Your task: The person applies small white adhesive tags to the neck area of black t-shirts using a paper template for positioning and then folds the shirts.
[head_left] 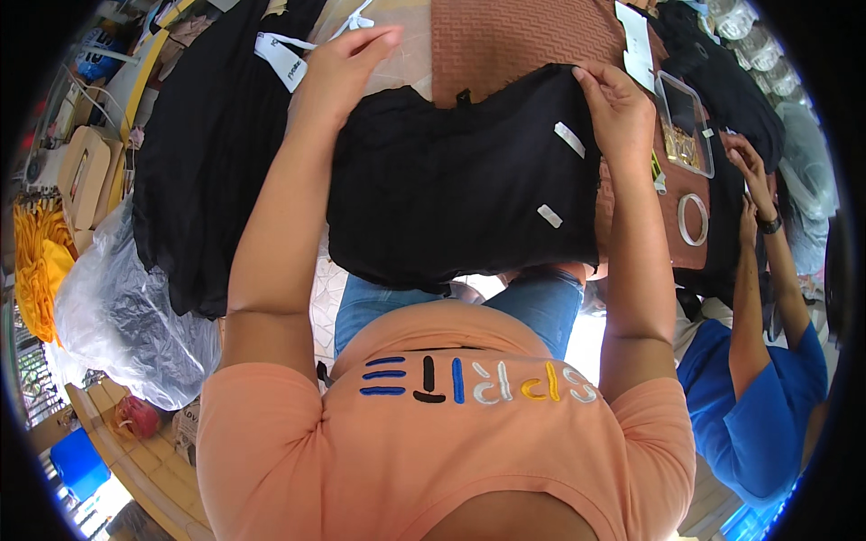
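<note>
Centrally, 1 black cloth (451, 194) lay spread across the middle of the frame, its lower edge above the wearer's blue jeans (552, 307). 2 short white strips were on its right half: strip 1 (569, 140) near the upper right corner, strip 2 (549, 215) below it.

The right hand (622, 108), right of upper centre, held that corner pinched between thumb and fingers. The left hand (347, 72), left of upper centre, was raised above the cloth's upper left edge, fingers pointing right and set close together; whether it gripped anything could not be determined. 1 white band (281, 59) with a thin tie was located just beside it.

Under the cloth, a brown textured mat (519, 41) extended to the top of the frame. Along the right side were positioned a white paper strip (634, 45), a clear box (703, 160) containing gold-coloured pieces (678, 144) and a roll of tape (681, 221). At the right edge, a co-worker in a blue shirt (758, 406) had both hands raised. A larger black fabric (212, 171) covered the upper left.
</note>
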The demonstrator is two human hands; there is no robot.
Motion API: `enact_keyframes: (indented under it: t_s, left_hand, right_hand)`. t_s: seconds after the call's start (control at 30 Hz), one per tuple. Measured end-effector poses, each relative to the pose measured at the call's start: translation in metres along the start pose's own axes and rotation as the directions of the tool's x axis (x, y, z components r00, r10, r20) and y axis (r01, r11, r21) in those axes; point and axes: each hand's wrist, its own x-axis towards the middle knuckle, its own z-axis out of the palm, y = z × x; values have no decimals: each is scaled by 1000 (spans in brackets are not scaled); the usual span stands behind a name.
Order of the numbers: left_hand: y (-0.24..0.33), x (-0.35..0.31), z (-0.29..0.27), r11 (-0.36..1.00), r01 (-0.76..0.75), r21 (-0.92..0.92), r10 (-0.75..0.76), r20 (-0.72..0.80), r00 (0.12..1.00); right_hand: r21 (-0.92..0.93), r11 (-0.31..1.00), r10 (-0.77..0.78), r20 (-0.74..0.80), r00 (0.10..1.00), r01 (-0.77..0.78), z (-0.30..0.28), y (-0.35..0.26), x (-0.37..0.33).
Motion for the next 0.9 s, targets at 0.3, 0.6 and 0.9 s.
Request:
enact_keyframes:
  t_s: [0.3,0.6,0.9]
  left_hand:
    - [-57,-36,-4,851,-107,514,159,-58,986]
    - [-49,-40,12,884,-154,442,256,-181,950]
    - [-59,-85,45,913,-178,367,195,-11,981]
  right_hand:
    - [-20,996,91,28,995,-90,6,8,-1]
    - [26,984,177,60,982,-179,21,30,-4]
    - [-136,980,153,62,986,-143,63,50,-31]
